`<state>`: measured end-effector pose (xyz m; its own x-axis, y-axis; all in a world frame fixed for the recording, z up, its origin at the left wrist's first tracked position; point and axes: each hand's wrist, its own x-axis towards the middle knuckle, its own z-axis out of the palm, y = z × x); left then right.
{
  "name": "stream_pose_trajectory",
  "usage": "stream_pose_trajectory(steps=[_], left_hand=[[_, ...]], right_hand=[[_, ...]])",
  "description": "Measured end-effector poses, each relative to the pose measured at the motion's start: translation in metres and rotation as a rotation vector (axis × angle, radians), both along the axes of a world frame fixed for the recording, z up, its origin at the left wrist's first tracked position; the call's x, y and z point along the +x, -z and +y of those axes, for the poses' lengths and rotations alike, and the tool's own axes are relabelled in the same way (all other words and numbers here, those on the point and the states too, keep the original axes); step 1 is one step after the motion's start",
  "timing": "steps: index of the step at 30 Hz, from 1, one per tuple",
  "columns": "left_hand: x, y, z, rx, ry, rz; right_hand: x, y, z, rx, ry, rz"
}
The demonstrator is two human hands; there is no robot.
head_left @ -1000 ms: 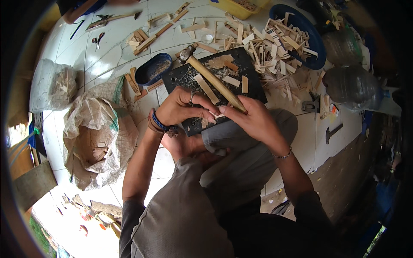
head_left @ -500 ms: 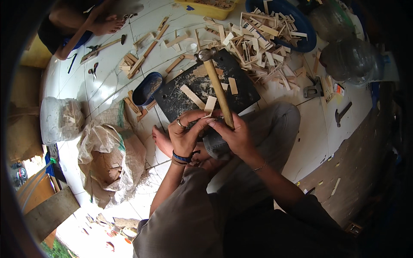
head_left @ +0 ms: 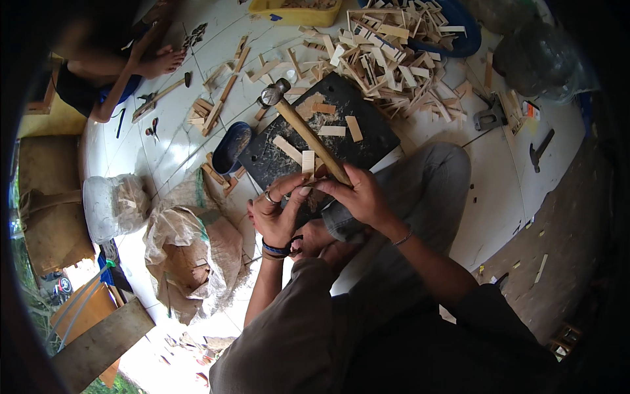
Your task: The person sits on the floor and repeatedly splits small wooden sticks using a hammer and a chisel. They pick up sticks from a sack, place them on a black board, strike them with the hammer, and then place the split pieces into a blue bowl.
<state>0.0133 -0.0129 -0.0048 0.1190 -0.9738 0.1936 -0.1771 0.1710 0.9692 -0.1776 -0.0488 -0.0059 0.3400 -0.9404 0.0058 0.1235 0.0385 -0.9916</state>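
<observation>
My left hand (head_left: 278, 211) is closed, pinching a small pale wooden piece (head_left: 308, 161) upright between thumb and fingertips. The handle of a hammer (head_left: 307, 130) is in my right hand (head_left: 362, 197), its metal head pointing up and away to the left. My right thumb and fingertips meet the left ones at the base of the wooden piece, which the fingers partly hide. Both hands are over the near edge of a black board (head_left: 377, 134). Several short wooden strips (head_left: 332, 131) and sawdust lie on the board.
A heap of wooden pieces (head_left: 394, 59) spills beside a blue basin (head_left: 467, 41). Left of the board stand a blue oval tub (head_left: 226, 152) and an open woven sack (head_left: 226, 243). Another hammer (head_left: 541, 150) lies at right. A person's bare foot (head_left: 164, 61) is at far left.
The hammer's head has swung left and the small wooden piece now stands more upright. One more strip shows crosswise on the board. The whole view has shifted slightly.
</observation>
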Motion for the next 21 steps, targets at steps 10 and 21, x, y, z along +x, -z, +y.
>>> stream_pose_trajectory(steps=[10, 21], left_hand=[[0.001, -0.011, -0.003, -0.012, -0.002, -0.107], [-0.003, -0.007, -0.004, -0.125, 0.028, -0.164]], right_hand=[[-0.006, 0.001, -0.008, -0.017, -0.064, 0.085], [-0.01, -0.001, -0.011, -0.038, -0.075, 0.098]])
